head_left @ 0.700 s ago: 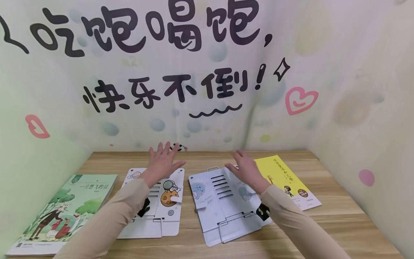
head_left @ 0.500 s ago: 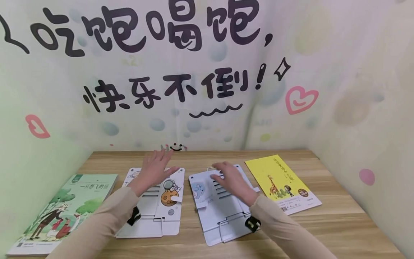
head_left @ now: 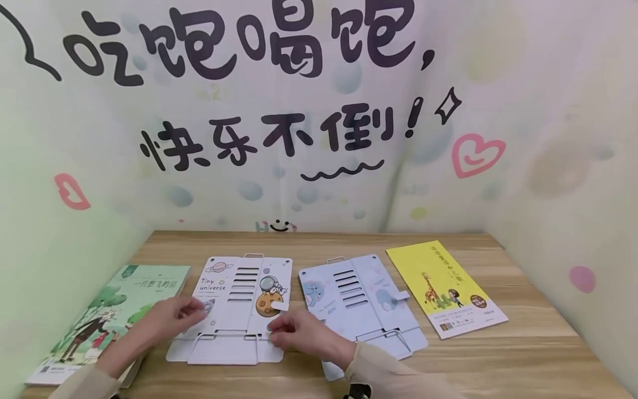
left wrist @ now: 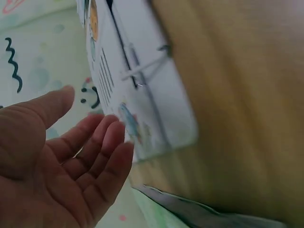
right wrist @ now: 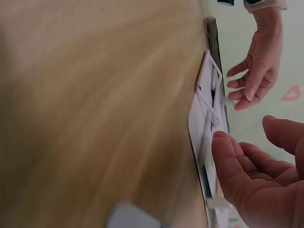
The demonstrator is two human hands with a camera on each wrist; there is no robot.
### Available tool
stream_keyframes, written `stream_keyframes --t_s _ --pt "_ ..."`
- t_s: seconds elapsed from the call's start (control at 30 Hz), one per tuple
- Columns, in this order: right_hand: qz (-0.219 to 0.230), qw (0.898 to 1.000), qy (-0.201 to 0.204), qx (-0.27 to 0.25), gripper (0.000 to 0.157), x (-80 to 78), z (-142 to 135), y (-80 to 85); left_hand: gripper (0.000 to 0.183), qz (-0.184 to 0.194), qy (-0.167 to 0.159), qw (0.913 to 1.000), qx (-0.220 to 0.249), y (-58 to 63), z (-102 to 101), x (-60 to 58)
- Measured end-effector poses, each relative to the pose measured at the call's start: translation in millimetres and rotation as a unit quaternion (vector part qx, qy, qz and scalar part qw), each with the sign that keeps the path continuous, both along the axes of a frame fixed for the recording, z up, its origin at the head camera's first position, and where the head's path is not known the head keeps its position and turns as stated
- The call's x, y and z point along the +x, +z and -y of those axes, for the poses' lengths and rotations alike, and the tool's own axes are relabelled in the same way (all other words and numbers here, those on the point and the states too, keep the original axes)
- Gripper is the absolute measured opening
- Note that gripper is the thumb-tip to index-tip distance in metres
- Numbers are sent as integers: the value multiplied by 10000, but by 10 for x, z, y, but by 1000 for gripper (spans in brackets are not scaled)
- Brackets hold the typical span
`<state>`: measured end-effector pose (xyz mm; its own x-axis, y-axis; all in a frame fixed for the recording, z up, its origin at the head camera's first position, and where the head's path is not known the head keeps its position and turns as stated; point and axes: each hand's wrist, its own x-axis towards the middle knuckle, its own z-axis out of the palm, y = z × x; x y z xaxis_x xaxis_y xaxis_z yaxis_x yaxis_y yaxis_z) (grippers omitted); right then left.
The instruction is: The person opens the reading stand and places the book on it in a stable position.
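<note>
A white folding book stand [head_left: 221,354] with a space print lies flat on the table, its wire page holders near the bottom edge. My left hand [head_left: 173,316] is over its left edge, fingers loosely bent and nothing between them. At the lower right corner of the same stand is my right hand [head_left: 306,332], thumb and fingers apart in the right wrist view. I cannot tell whether either hand touches the stand [left wrist: 166,109]. Partly behind my right hand lies a second, pale blue book stand [head_left: 369,316] with an elephant print.
A green picture book [head_left: 149,280] lies at the left, partly covered by my left arm. To the right of the blue stand is a yellow book [head_left: 416,266] with a giraffe. A printed cloth wall [head_left: 309,144] rises behind the wooden table [head_left: 503,360].
Both hands have come down and back from above the two stands to the lower sides of the white one. My right hand has shifted left, and the head view has turned slightly left.
</note>
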<state>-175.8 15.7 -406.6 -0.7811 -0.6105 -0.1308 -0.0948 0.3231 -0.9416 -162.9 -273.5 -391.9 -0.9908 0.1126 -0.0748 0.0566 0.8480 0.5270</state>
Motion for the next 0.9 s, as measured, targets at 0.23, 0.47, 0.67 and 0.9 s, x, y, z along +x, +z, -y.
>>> stream_keyframes --t_s 0.23,0.47,0.67,0.9 --pt "1139 9913 -259 -615 22 64 118 -126 26 1205 -46 9831 1374 -177 115 178" --pt "1002 9928 -535 -389 21 113 240 -165 28 1162 -225 9764 1808 -275 126 202" --pt "-20 9986 -465 256 14 166 329 -140 27 717 -419 9830 1639 -316 155 257" --pt "-2303 9604 53 1568 21 227 378 -126 23 -681 -1312 9829 1097 -353 170 350"
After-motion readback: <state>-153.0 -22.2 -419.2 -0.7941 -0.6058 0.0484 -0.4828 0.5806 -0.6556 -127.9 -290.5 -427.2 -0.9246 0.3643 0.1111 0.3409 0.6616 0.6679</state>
